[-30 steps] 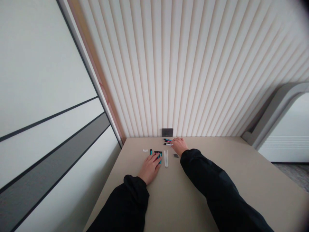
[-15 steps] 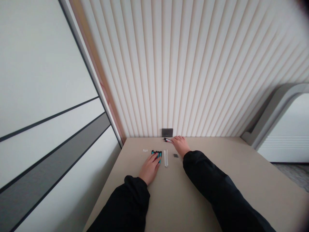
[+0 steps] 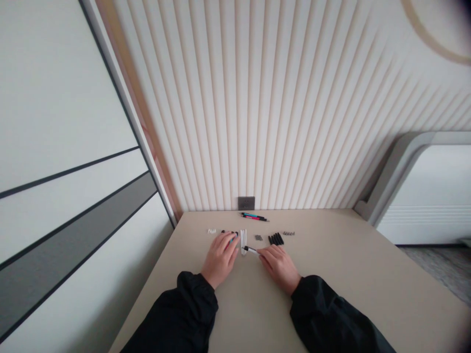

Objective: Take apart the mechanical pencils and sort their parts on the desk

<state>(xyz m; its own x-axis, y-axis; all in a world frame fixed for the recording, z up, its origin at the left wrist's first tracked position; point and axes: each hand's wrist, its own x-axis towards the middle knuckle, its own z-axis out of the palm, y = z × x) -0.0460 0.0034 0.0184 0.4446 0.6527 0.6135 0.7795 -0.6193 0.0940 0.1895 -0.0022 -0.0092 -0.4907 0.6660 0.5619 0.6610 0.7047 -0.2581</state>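
Observation:
My left hand (image 3: 221, 257) is closed on a teal pen barrel (image 3: 233, 239), part of which shows at the fingertips. It lies over a row of barrels with black ends (image 3: 224, 231), mostly hidden beneath the fingers. In my right hand (image 3: 277, 264), thumb and fingers pinch a white pen piece with a black end (image 3: 251, 250), pointing left toward the left hand. Just behind that piece lie several thin white refills (image 3: 243, 238), side by side. Black grips (image 3: 275, 239) sit in a row behind my right hand.
Two pens (image 3: 253, 216), one teal and one red, lie at the table's back near the wall socket (image 3: 246, 203). Small white pieces (image 3: 211, 231) lie left, small grey springs (image 3: 258, 238) in the middle, small metal parts (image 3: 289, 233) right. A ribbed wall (image 3: 250, 122) rises behind.
My right hand has come from the pens at the back toward me, and now holds the white piece near the refills. The left hand has curled over the barrels. The view has shifted slightly right.

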